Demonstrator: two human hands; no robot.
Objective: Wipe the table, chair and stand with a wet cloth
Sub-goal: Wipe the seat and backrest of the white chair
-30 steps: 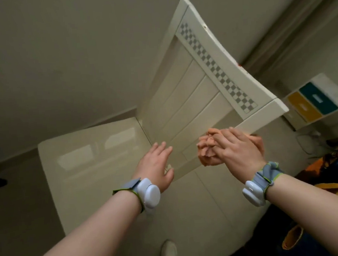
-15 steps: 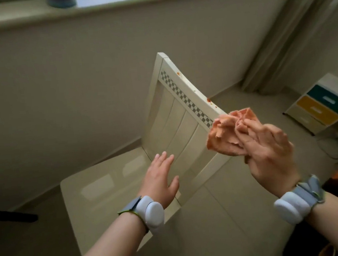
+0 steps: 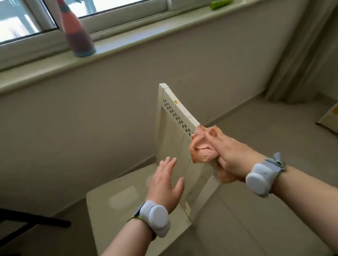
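Two hands work at a cream chair (image 3: pixel 171 146) that stands on the floor below the windowsill (image 3: pixel 154 32), its back on the right side. The right hand (image 3: pixel 234 155) grips a crumpled orange cloth (image 3: pixel 201 148) and presses it on the near end of the chair's top rail (image 3: pixel 181 114), beside the chequered strip. The left hand (image 3: pixel 165 183) is open, fingers straight and spread, held before the lower part of the chair back; contact cannot be told.

Progress, as judged: the chair is in hand and unfinished, since two small orange spots (image 3: pixel 176 101) show on the rail beyond the cloth. The seat shines, though whether from wiping is unclear. No table is in view; a black frame (image 3: pixel 29 220) at the left edge may be the stand.

The cloth looks soft, thick and bunched, with part hanging below the palm.
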